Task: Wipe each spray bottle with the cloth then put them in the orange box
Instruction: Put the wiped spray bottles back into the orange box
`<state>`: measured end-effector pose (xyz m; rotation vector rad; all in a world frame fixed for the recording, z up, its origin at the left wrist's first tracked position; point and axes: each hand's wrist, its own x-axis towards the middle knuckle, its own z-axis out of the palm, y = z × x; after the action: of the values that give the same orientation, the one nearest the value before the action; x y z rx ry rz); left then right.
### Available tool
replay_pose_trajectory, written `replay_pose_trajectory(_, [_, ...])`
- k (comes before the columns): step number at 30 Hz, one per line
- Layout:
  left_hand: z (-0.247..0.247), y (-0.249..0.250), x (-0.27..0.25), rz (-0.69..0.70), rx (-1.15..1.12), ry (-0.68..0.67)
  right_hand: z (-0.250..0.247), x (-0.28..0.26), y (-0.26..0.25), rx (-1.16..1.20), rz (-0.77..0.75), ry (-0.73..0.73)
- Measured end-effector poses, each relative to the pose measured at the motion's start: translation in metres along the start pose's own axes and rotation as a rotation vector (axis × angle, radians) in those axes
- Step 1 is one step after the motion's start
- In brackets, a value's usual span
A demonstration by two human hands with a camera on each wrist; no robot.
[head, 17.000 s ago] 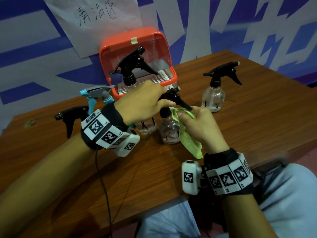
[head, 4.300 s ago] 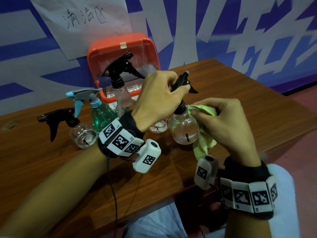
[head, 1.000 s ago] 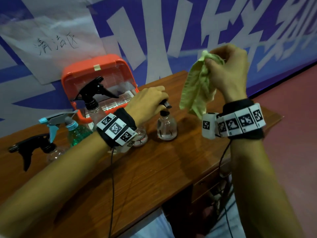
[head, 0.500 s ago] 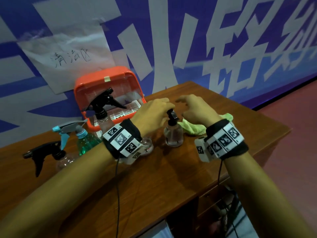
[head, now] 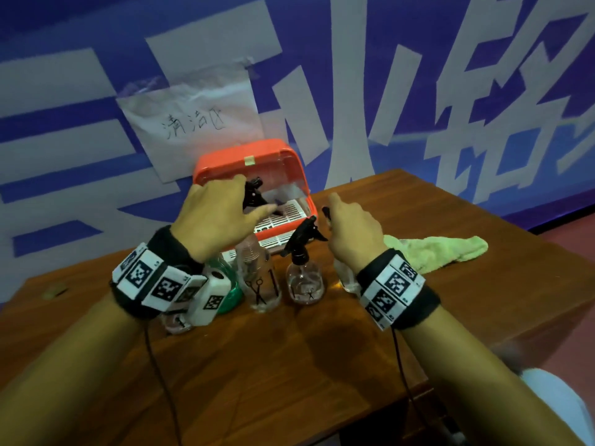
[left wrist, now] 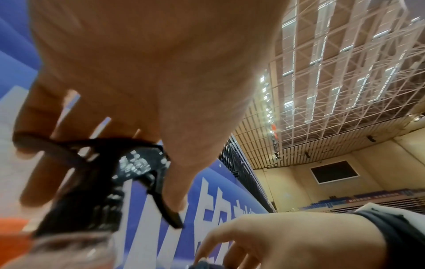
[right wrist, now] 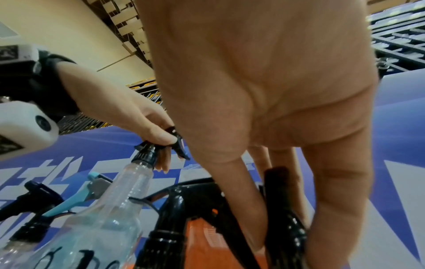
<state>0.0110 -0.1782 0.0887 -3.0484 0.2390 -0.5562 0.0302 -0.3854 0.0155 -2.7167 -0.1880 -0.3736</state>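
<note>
My left hand (head: 248, 204) grips the black trigger head (left wrist: 138, 163) of a tall clear spray bottle (head: 257, 278) in front of the orange box (head: 251, 156). My right hand (head: 341, 220) holds the black sprayer head (right wrist: 285, 214) of a clear bottle that it mostly hides; thumb and fingers straddle the head. Between the two stands a small round clear bottle (head: 304, 280), untouched. The green cloth (head: 444, 249) lies loose on the table to the right of my right hand.
A green bottle (head: 233, 289) with a teal sprayer (right wrist: 92, 185) and another clear bottle (head: 177, 323) stand behind my left wrist. The box's lid is raised, showing a white slatted floor (head: 286, 217). The wooden table (head: 289, 365) ends near the cloth on the right.
My right hand has left the cloth on the table and taken a sprayer head. My left hand has moved from the small bottle to the tall bottle's trigger head.
</note>
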Motion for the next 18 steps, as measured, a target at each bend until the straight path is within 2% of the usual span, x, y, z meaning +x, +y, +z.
replay_pose_trajectory(5, [0.007, -0.02, 0.004, 0.019, -0.121, -0.035, 0.008, 0.014, -0.005, -0.019, 0.009, -0.077])
replay_pose_trajectory(9, [0.002, -0.025, 0.01, 0.097, -0.222, -0.07, -0.006, 0.029, 0.005, 0.088, 0.022, -0.059])
replay_pose_trajectory(15, [-0.005, -0.026, 0.01, 0.156, -0.176, 0.023, -0.041, 0.085, 0.006, 0.216, -0.033, 0.092])
replay_pose_trajectory(18, [-0.025, -0.027, 0.019, 0.16, -0.204, 0.094, -0.055, 0.127, 0.0, 0.326, -0.08, 0.1])
